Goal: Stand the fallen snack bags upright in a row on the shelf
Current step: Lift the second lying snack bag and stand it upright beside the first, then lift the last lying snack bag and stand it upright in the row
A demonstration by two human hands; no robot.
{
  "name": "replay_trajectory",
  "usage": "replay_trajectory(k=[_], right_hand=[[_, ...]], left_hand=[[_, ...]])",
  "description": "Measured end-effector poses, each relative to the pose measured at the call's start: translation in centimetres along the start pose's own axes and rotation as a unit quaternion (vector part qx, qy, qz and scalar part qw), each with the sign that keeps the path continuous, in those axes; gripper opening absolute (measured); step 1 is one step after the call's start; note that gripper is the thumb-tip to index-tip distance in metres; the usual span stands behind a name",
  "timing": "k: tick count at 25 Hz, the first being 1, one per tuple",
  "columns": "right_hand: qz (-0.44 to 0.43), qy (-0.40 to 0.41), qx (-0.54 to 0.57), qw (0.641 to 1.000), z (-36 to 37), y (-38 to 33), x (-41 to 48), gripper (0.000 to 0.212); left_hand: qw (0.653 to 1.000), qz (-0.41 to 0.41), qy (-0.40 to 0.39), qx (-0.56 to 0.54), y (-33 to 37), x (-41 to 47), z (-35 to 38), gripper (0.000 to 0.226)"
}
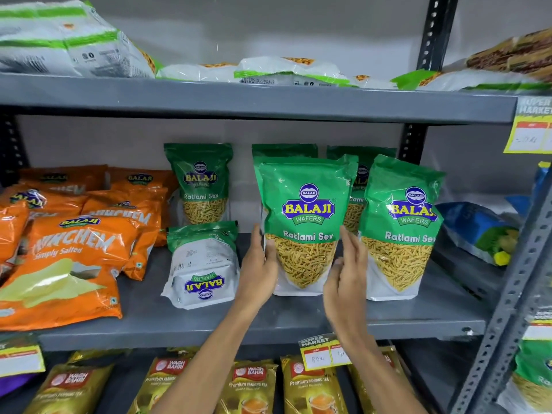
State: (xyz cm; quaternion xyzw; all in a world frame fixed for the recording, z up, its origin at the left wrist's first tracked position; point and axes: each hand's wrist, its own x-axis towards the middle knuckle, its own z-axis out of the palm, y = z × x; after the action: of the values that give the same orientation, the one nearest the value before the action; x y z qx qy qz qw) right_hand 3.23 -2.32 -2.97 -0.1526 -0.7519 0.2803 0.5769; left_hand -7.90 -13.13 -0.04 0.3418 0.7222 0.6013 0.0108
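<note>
A green Balaji Ratlami Sev bag (304, 216) stands upright at the middle of the grey shelf (298, 321). My left hand (260, 270) presses its left edge and my right hand (346, 273) its right edge. Another upright green bag (401, 228) stands just to its right. Two more green bags (361, 180) stand behind them, partly hidden. Further left an upright green bag (199, 180) stands at the back. In front of it a fallen green bag (203, 264) lies on its back, white side up and logo upside down.
Orange Chinchem bags (68, 258) lie piled on the shelf's left. A blue bag (478, 231) lies at the right, by the slotted metal upright (513, 282). White-green bags lie on the shelf above. Tea packs (248, 386) and a price tag (322, 352) are below.
</note>
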Motion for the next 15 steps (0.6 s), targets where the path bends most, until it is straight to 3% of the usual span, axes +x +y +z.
replay_trajectory(k=[3,7,9,11,15], right_hand=[[-0.098,-0.037,0.059,0.993,2.0,-3.8,0.4,0.048],[-0.105,-0.179,0.055,0.977,6.5,-8.0,2.1,0.046],[-0.058,-0.273,-0.013,0.960,9.7,-9.0,2.6,0.048],[0.026,-0.352,-0.069,0.933,12.6,-9.4,2.9,0.046],[0.211,-0.396,-0.109,0.887,15.9,-8.4,2.8,0.053]], left_hand=[[0.998,0.030,0.022,0.052,1.0,1.5,-3.6,0.057],[0.987,0.010,0.072,0.140,-0.6,3.0,-8.9,0.049],[0.976,-0.022,0.086,0.198,-2.4,3.3,-11.2,0.046],[0.974,-0.080,0.096,0.187,-4.2,3.6,-12.7,0.042],[0.974,-0.201,0.106,-0.001,-7.1,3.2,-13.9,0.045]])
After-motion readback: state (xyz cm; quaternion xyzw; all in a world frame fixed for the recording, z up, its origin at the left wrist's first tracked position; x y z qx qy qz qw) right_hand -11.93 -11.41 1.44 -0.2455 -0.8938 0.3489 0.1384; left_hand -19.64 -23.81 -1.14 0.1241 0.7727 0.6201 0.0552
